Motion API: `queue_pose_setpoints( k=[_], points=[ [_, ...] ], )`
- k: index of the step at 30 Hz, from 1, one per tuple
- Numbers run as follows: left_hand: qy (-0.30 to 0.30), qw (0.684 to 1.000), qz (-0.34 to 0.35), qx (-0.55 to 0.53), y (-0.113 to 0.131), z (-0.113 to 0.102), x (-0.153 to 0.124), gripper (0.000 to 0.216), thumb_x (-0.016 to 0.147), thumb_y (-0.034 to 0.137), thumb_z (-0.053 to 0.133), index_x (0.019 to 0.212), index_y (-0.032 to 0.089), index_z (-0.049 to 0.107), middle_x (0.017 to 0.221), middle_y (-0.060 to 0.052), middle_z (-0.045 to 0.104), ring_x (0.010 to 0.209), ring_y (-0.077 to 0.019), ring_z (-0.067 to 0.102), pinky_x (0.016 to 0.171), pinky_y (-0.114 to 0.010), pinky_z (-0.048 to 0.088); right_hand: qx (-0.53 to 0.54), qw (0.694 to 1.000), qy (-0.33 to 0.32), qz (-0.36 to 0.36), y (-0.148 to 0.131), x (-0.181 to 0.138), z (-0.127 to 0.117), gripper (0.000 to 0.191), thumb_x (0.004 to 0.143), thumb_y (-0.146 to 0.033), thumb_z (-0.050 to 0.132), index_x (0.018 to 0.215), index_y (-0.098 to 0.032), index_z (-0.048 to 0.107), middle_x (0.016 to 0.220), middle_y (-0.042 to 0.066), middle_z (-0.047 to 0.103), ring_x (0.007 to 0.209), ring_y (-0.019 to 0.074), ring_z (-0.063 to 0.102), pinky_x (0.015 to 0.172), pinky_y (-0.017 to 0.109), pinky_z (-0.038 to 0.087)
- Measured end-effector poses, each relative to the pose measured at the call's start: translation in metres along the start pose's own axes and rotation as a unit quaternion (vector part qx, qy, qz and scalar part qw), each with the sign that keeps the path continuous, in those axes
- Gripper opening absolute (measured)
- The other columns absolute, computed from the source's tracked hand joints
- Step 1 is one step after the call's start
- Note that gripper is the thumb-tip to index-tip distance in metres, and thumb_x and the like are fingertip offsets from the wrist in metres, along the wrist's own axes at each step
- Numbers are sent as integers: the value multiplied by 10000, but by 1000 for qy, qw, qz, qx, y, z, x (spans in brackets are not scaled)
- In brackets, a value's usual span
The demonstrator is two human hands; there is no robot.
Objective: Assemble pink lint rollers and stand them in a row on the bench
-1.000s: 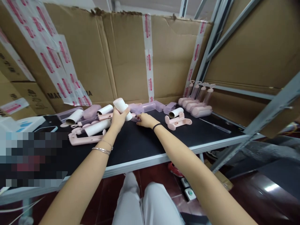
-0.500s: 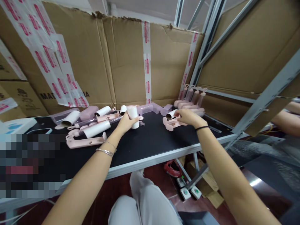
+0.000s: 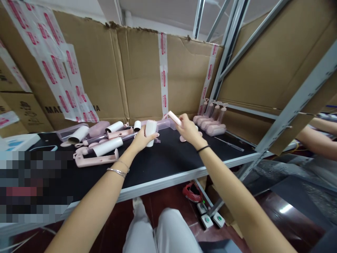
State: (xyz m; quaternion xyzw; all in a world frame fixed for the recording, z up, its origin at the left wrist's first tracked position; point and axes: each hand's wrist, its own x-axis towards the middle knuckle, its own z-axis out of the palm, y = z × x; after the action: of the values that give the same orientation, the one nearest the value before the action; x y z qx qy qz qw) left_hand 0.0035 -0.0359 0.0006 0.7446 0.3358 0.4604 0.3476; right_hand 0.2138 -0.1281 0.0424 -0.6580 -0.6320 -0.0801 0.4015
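My left hand (image 3: 140, 140) is closed around an upright white tube (image 3: 151, 133) just above the black table. In my right hand (image 3: 190, 130) is a long pale pink plastic piece (image 3: 174, 118), raised and tilted with its end pointing up and left. Below that hand, more pink plastic (image 3: 182, 138) shows on the table, mostly hidden by the fingers. Left of my left hand lie a white tube (image 3: 107, 146), another open-ended white tube (image 3: 79, 134) and a pink bracket with a round end plate (image 3: 96, 160).
Clear lilac plastic covers (image 3: 162, 124) lie along the back. Several pink pieces with transparent tubes and heart-shaped tops (image 3: 210, 121) stand at the right rear, near a thin metallic tool (image 3: 230, 144). Cardboard (image 3: 142, 70) walls the back; a metal frame post (image 3: 297, 95) rises right. Another person's arm (image 3: 316, 140) shows far right.
My right hand has moved left and up, lifting the pink plastic piece off the table. My left hand still holds the white tube, now slightly tilted.
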Motion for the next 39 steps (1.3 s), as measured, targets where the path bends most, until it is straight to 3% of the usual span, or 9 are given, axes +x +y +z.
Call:
queue_pose_setpoints(
  k=[3, 7, 11, 15, 21, 27, 30, 39],
  points=[
    [10, 999, 27, -21, 3, -2, 0, 618, 676, 478, 720, 1181, 178, 530, 1103, -95, 632, 998, -239, 602, 898, -357, 449, 176, 983, -43, 20, -32, 6, 38, 281, 883, -473, 447, 992, -214, 441, 739, 1, 600, 576, 152, 579, 556, 239, 413],
    [34, 997, 45, -57, 3, -1, 0, 594, 731, 515, 663, 1193, 167, 526, 1111, -99, 625, 990, -216, 598, 878, -322, 449, 289, 954, -67, 41, -50, -5, 80, 340, 907, -554, 357, 901, -221, 424, 690, -10, 565, 549, 135, 568, 548, 237, 448],
    [43, 993, -3, -108, 1, 5, -1, 578, 728, 619, 610, 1088, 168, 587, 902, -62, 656, 775, -188, 610, 697, -287, 467, 338, 938, -52, 55, -50, -16, 98, 337, 919, -552, 326, 923, -225, 407, 731, 0, 558, 599, 134, 583, 569, 237, 481],
    [33, 985, -42, -167, -1, 7, -1, 571, 674, 634, 658, 990, 161, 612, 763, -36, 637, 628, -155, 574, 587, -265, 448, 392, 914, -83, 72, -50, -19, 102, 361, 905, -578, 328, 938, -227, 409, 726, -17, 525, 579, 116, 558, 552, 231, 497],
    [47, 967, -34, -250, 3, 1, 3, 571, 625, 651, 684, 887, 148, 616, 703, -30, 617, 575, -136, 553, 554, -258, 442, 405, 912, -48, 36, -68, -16, 99, 392, 868, -595, 400, 940, -215, 465, 746, -13, 520, 631, 120, 557, 548, 216, 495],
    [241, 938, -7, -248, 6, -19, 9, 552, 617, 659, 667, 813, 146, 608, 720, -21, 608, 616, -121, 554, 585, -239, 438, 344, 938, -45, -3, -104, 8, 108, 394, 881, -577, 392, 858, -199, 501, 746, 3, 571, 674, 129, 562, 618, 219, 467],
    [292, 924, -26, -246, 6, -29, 11, 564, 615, 679, 647, 798, 147, 606, 734, -28, 615, 639, -127, 565, 590, -242, 440, 300, 952, -52, -22, -113, 17, 118, 382, 886, -557, 404, 855, -197, 526, 772, 17, 599, 720, 143, 575, 663, 228, 455],
    [317, 911, -91, -248, 2, -35, 15, 564, 631, 684, 633, 796, 146, 600, 795, -71, 637, 713, -168, 597, 612, -274, 472, 330, 938, -110, -4, -104, 15, 144, 460, 884, -589, 382, 809, -172, 563, 703, 17, 601, 683, 143, 596, 650, 238, 465]
  ],
)
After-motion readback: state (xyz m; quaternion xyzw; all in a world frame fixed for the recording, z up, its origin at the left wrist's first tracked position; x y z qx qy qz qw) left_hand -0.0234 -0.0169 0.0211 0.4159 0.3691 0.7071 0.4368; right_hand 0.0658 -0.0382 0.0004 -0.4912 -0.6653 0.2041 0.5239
